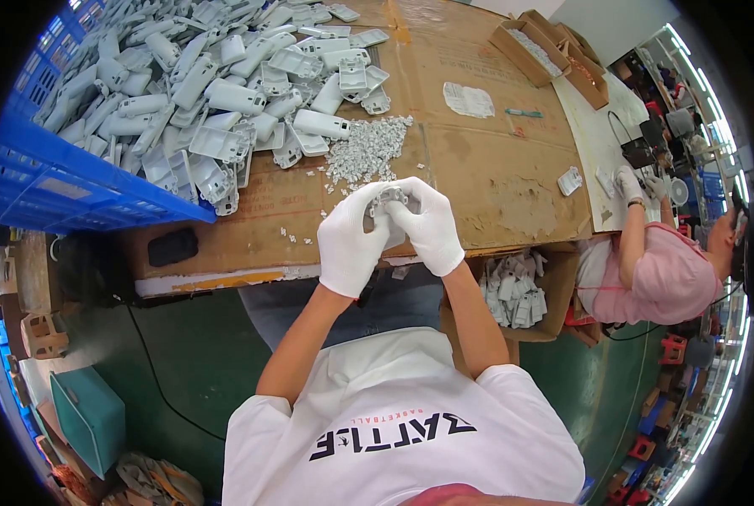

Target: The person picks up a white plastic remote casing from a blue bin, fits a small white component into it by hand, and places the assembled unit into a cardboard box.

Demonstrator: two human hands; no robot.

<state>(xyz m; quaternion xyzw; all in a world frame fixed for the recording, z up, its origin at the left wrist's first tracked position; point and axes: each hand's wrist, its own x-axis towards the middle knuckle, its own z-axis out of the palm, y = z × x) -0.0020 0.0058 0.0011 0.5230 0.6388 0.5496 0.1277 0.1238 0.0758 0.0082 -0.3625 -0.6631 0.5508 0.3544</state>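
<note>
My left hand (351, 240) and my right hand (429, 226), both in white knit gloves, meet at the table's front edge. Between them they grip a light grey plastic housing (388, 201), its open end facing up and away from me. The fingers of both hands close round its sides, and my right thumb presses into it. Much of the housing is hidden by the gloves. Just beyond my hands lies a heap of small pale plastic pieces (367, 150), with a few scattered to the left. A large pile of similar grey housings (225, 97) fills the far left.
Blue crate walls (98, 181) border the pile. On the cardboard-covered table (495, 181) lie a black pouch (172, 246), a paper slip (469, 99), a pen (524, 113) and a single housing (570, 180). A carton of parts (554, 316) stands beside my right arm. A co-worker in pink (659, 274) sits at right.
</note>
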